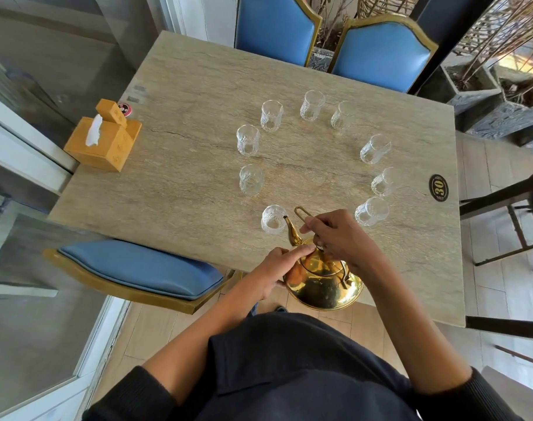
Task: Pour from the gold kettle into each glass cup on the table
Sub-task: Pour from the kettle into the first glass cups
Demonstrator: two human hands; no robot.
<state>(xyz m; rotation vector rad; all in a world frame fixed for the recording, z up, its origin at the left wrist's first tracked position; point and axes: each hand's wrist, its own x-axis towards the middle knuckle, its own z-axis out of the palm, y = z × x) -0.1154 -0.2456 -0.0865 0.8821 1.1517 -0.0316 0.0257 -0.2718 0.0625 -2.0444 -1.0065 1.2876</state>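
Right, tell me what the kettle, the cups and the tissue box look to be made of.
Gold kettle: polished metal, probably brass; its body mirrors the hands. Glass cups, such as the one at the spout: clear cut or pressed glass with faceted walls. Tissue box: yellowish wood or bamboo, matte, though the grain is too faint to confirm.

wooden tissue box (102, 144) at left edge of table (198, 95), white tissue poking out | round red-and-black disc (125, 108) just behind box | oval "30" plaque (438, 188) near right edge | two blue chairs (383, 53) beyond far edge | blue chair seat (137, 268) at near-left edge
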